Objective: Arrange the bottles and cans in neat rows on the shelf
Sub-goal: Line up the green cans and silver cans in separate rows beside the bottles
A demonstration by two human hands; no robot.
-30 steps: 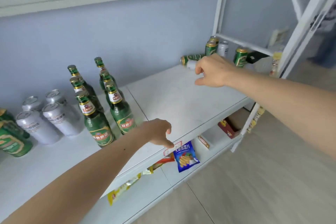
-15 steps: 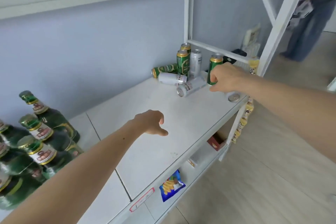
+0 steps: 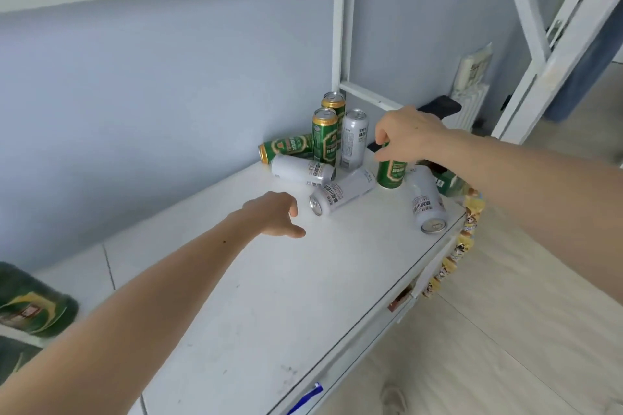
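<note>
A jumble of cans sits at the right end of the white shelf (image 3: 269, 296). My right hand (image 3: 409, 136) grips the top of an upright green can (image 3: 391, 173). Two more green cans (image 3: 324, 136) and a silver can (image 3: 353, 138) stand upright behind. One green can (image 3: 286, 146) lies on its side against the wall. Three silver cans lie down: one (image 3: 303, 170) at the back, one (image 3: 342, 192) in the middle, one (image 3: 427, 204) near the shelf's right edge. My left hand (image 3: 278, 214) hovers with loose fingers just left of the middle silver can, holding nothing.
Green bottles (image 3: 30, 303) show blurred at the far left edge. A white upright post (image 3: 338, 20) and crossbar frame the shelf's right end. A black object (image 3: 438, 108) rests on the crossbar. A strip of snack packets (image 3: 451, 259) hangs off the shelf's right corner above the wooden floor.
The view has swung right and closer to the can pile, leaving the bottles at the left edge. My right hand has closed on the green can's top; my left hand has advanced toward the lying silver can.
</note>
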